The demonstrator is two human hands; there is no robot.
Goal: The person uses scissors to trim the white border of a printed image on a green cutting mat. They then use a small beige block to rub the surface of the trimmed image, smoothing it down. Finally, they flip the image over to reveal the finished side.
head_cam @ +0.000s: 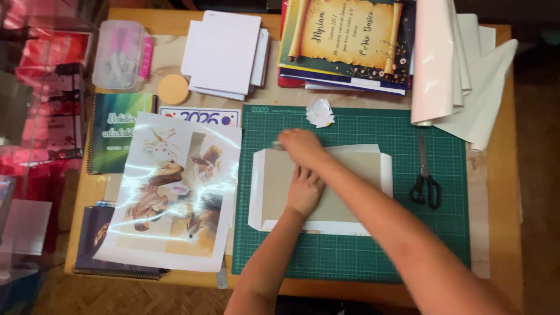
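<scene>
— Hands?
— My left hand [304, 189] lies flat, fingers together, pressing the grey board [350, 175]. My right hand [300, 144] crosses over it, pinching something small at the board's top edge; can't tell what.
— Where's the board?
— On white paper [256, 192] with folded flaps, mid green cutting mat [361, 256].
— Around?
— Scissors [424, 181] right on the mat, glossy print [175, 192] left, paper scrap [320, 112] above.

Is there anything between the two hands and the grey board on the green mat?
Nothing visible. Both hands lie directly on the grey board, which sits on a white sheet on the green mat. The left hand presses its middle; the right hand is at its top edge. The scissors lie apart, to the right.
</scene>
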